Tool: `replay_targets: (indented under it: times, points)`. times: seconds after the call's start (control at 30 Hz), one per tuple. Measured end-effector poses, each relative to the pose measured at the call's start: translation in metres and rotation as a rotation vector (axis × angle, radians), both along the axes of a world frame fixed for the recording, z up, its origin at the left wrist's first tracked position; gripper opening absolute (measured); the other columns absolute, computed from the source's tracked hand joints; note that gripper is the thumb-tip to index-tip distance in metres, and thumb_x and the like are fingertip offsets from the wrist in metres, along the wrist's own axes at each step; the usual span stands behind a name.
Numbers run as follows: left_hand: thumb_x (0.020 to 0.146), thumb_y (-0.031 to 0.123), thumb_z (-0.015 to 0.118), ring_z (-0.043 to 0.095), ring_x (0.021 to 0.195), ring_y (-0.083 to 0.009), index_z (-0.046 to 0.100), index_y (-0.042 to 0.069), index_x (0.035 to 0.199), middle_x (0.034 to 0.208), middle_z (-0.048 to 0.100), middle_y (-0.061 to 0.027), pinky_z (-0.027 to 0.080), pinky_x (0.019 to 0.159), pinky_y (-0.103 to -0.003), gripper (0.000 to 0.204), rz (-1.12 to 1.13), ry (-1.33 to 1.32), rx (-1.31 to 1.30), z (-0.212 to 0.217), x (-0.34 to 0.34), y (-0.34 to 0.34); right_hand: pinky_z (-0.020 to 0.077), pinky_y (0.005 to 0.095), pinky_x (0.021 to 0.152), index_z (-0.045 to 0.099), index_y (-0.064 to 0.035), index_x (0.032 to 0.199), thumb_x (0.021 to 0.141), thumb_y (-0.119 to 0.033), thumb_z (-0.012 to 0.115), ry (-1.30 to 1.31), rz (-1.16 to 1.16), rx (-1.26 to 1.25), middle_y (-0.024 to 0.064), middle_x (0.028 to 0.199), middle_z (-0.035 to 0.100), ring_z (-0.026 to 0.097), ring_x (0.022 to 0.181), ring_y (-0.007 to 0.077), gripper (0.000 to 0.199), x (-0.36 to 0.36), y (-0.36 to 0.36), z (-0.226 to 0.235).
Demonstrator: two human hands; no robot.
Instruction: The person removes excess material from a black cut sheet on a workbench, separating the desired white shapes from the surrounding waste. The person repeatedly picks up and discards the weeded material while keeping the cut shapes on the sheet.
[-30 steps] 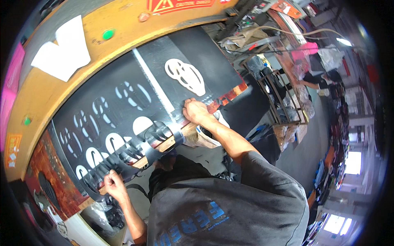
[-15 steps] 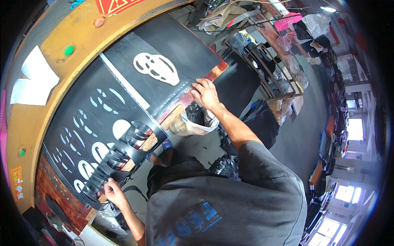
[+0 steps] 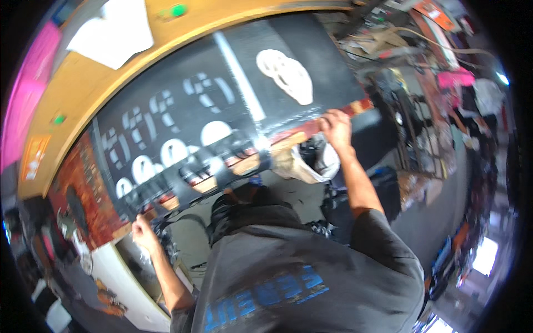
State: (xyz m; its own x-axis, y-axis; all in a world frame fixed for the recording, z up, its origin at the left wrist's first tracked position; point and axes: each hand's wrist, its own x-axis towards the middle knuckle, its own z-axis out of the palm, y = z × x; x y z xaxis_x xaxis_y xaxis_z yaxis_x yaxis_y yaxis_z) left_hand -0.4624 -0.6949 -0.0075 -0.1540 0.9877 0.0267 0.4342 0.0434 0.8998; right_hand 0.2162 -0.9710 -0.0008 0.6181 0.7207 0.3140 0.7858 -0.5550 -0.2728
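A black sheet (image 3: 166,130) with rows of cut-out openings lies over the work table, its slotted front edge drooping past the table edge. My left hand (image 3: 145,234) is closed at the sheet's near left corner, fingers pinched on its edge; the grip is partly blurred. My right hand (image 3: 337,132) rests at the table's reddish front edge (image 3: 361,105), fingers loosely bent over it and holding nothing visible. Beyond that hand, a cream-white oval pattern piece with holes (image 3: 288,77) lies flat on black material. A pale strip (image 3: 240,75) runs between it and the cut-out rows.
A yellow machine beam (image 3: 222,19) arches along the far side, with white paper (image 3: 114,33) on it. Under my right hand hangs a whitish bag (image 3: 311,166) with black scraps. A metal rack (image 3: 413,127) and bagged goods stand to the right; a pale board (image 3: 122,283) is lower left.
The view has swung left, so the table sits farther right in it. My left hand has shifted along the sheet's front edge toward its left corner. My right hand stays at the table edge.
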Motion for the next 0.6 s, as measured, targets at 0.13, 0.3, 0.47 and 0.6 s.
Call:
replay_targets:
  times: [0.13,0.3,0.47,0.6]
  points:
    - [0.106,0.028,0.069,0.045,0.071,-0.0081,0.057,0.004,0.075,0.074,0.054,0.0040,0.042,0.065,-0.031,0.041,0.121,0.135,0.071,0.003,-0.044,0.023,0.0536,0.0521,0.097,0.076,-0.0047,0.100,0.094,-0.024,0.067,-0.017,-0.064,-0.220,0.0197,0.104,0.074,0.069,0.106,0.0419,0.022,-0.005,-0.004,0.014]
    - [0.106,0.032,0.064,0.070,0.098,-0.0224,0.071,-0.005,0.115,0.104,0.076,-0.0147,0.055,0.093,-0.037,0.039,0.125,0.252,0.047,0.018,-0.047,0.046,0.0568,0.0355,0.089,0.078,-0.0009,0.104,0.100,-0.022,0.071,0.659,-0.291,0.127,0.0132,0.099,0.079,0.072,0.094,0.0196,0.023,-0.073,0.011,0.035]
    - [0.107,0.041,0.060,0.073,0.109,-0.0404,0.070,-0.008,0.123,0.112,0.075,-0.0296,0.053,0.098,-0.045,0.053,-0.051,0.379,-0.252,0.024,-0.033,0.093,0.0543,0.0328,0.096,0.073,0.0068,0.123,0.103,-0.027,0.071,0.630,-0.116,0.068,0.0152,0.109,0.078,0.070,0.104,0.0161,0.039,-0.161,0.117,0.037]
    - [0.107,0.039,0.060,0.066,0.089,-0.0184,0.072,-0.004,0.104,0.090,0.074,-0.0139,0.053,0.086,-0.037,0.044,-0.248,0.363,-0.351,0.027,-0.052,0.100,0.0541,0.0329,0.093,0.072,0.0084,0.122,0.104,-0.028,0.069,0.753,-0.058,0.202,0.0190,0.104,0.077,0.070,0.100,0.0185,0.040,-0.189,0.141,0.039]
